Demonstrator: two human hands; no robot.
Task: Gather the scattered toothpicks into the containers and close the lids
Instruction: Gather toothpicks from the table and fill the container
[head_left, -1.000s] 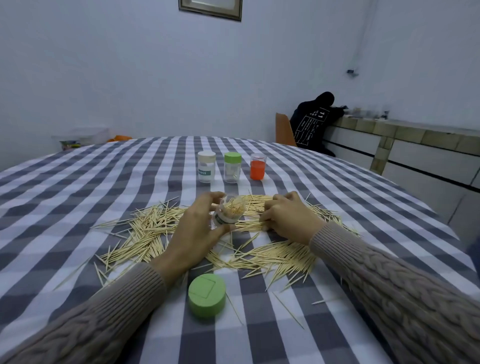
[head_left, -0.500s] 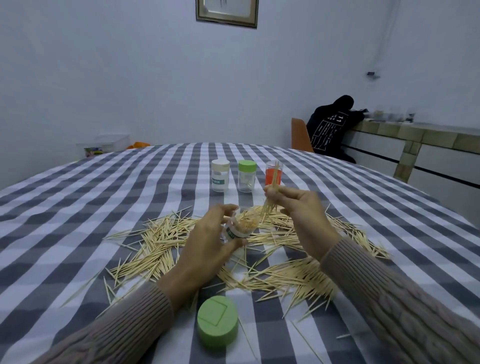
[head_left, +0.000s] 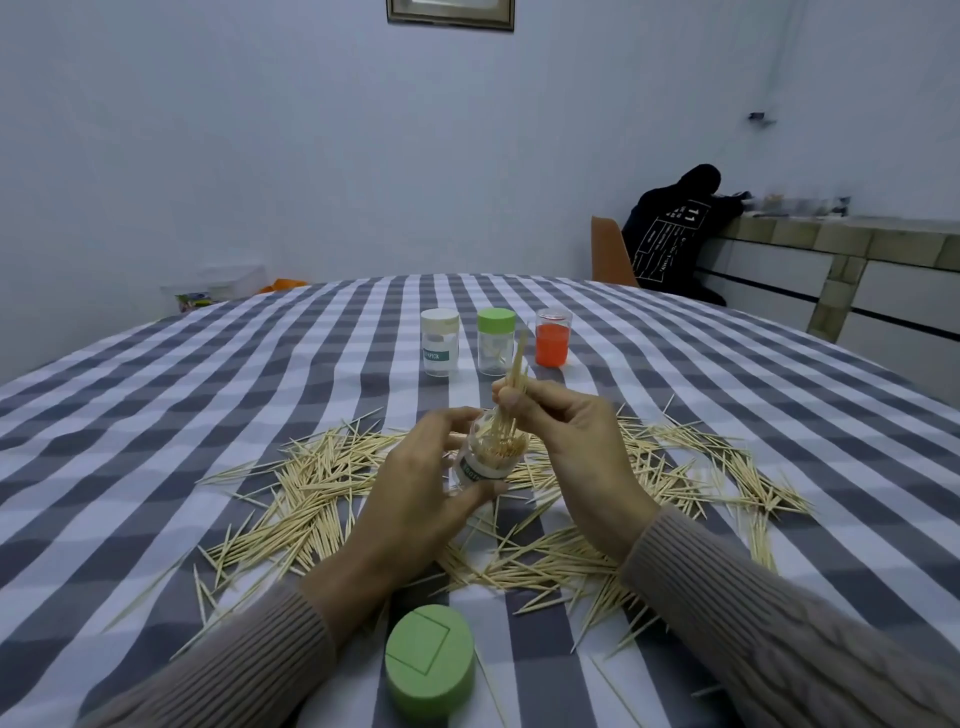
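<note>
My left hand (head_left: 415, 493) grips a clear open toothpick container (head_left: 485, 460), tilted toward the right and partly filled. My right hand (head_left: 566, 441) pinches a small bunch of toothpicks (head_left: 514, 379) upright, their lower ends inside the container's mouth. Loose toothpicks (head_left: 311, 483) lie spread over the checked tablecloth around both hands, with more scattered toothpicks (head_left: 727, 467) on the right. A green lid (head_left: 430, 660) lies near the front edge. Farther back stand a white-lidded container (head_left: 440, 340), a green-lidded container (head_left: 496, 340) and an orange container (head_left: 552, 338).
The round table (head_left: 156, 374) carries a grey and white checked cloth. Behind it stand an orange chair (head_left: 610, 254), a person in a dark hoodie (head_left: 675, 234) leaning on a tiled counter (head_left: 857, 249), and a plastic box (head_left: 218, 286) at the far left.
My right hand lifted a bunch of toothpicks off the table and brought it over the container in my left hand, ends now in its mouth. The left hand raised the container slightly.
</note>
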